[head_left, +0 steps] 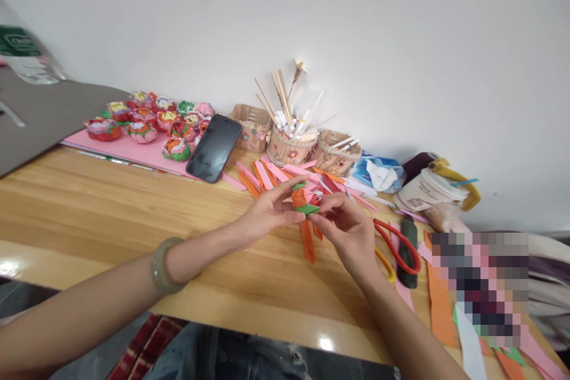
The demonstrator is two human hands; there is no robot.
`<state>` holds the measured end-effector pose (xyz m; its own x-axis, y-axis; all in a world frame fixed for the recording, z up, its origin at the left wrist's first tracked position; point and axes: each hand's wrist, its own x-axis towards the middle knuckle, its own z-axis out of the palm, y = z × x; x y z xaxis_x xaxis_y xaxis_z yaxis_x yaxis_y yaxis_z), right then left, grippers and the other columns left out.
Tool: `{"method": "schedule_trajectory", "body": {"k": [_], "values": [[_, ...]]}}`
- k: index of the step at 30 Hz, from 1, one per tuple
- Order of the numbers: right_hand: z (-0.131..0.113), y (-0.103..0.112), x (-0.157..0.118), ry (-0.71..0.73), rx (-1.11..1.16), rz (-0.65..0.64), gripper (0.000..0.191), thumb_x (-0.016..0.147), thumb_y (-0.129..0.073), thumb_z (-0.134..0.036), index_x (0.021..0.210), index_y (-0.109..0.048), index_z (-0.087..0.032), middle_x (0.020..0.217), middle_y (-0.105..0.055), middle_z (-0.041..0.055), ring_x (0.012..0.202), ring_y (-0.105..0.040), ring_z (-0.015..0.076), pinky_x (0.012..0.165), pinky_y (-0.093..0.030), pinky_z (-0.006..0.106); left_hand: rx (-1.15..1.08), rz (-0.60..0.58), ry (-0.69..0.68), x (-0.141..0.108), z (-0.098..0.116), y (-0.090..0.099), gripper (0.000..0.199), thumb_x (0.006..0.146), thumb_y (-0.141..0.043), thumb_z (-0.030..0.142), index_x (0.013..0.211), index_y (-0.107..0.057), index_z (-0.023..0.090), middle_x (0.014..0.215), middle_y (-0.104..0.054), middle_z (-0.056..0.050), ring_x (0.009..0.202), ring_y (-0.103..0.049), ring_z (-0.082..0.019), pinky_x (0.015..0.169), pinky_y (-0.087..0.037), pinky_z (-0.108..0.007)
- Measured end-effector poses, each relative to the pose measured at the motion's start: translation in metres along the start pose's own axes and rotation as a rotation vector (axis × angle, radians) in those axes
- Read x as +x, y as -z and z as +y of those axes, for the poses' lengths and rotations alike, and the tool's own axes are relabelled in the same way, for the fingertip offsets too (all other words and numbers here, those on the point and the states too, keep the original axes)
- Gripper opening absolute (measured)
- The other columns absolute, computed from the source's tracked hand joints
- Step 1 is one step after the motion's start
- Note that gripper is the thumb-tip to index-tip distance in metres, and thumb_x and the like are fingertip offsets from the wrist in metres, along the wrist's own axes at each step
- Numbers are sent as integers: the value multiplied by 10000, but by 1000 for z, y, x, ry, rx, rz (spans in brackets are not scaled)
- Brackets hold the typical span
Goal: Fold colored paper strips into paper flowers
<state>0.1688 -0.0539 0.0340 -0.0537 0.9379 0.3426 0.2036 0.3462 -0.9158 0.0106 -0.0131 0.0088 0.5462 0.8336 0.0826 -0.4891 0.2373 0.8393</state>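
Observation:
Above the middle of the table, a small folded paper flower (299,197) in orange, pink and green is held between both hands. My left hand (276,209) pinches it from the left, thumb below and fingers behind. From the right, the thumb and fingertips of my right hand (350,228) close on its green lower part (308,209). Just beneath and behind the hands lie loose pink, orange and white paper strips (262,177). An orange strip (307,241) hangs or lies under the flower; I cannot tell whether it is attached.
Finished paper flowers (143,132) sit on pink sheets (111,149) at left, with a phone (214,147) leaning there. Decorated baskets (291,148) hold sticks. Red-handled scissors (412,255), a dark green tube-like object (407,276), a paper cup (427,190) and paper strips (439,303) are at right.

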Motion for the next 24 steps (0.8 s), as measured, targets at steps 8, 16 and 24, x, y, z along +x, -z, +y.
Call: {"method": "schedule_trajectory", "body": {"k": [8, 16, 24], "values": [[4, 0, -3, 53, -62, 50, 81, 769, -658, -229, 807, -593, -200, 754, -594, 5, 622, -536, 119, 535, -458, 245, -23, 4, -12, 0, 0, -1, 586, 638, -735, 109, 1159, -595, 339, 1125, -610, -1, 949, -591, -158, 875, -445, -310], [2, 1, -2, 31, -79, 29, 72, 763, -663, -234, 802, -612, -201, 802, -576, 15, 646, -550, 125, 514, -462, 240, -1, -14, -25, 1, -1, 1, 615, 639, -742, 119, 1187, -573, 342, 1134, -611, -7, 965, -593, -161, 841, -465, -285], [-2, 3, 0, 23, -108, -18, 84, 763, -665, -257, 773, -604, -199, 795, -576, 14, 636, -546, 120, 529, -453, 244, 39, -29, -33, 2, -1, 4, 640, 615, -753, 104, 1187, -577, 329, 1136, -629, -9, 988, -597, -171, 839, -466, -265]]}}
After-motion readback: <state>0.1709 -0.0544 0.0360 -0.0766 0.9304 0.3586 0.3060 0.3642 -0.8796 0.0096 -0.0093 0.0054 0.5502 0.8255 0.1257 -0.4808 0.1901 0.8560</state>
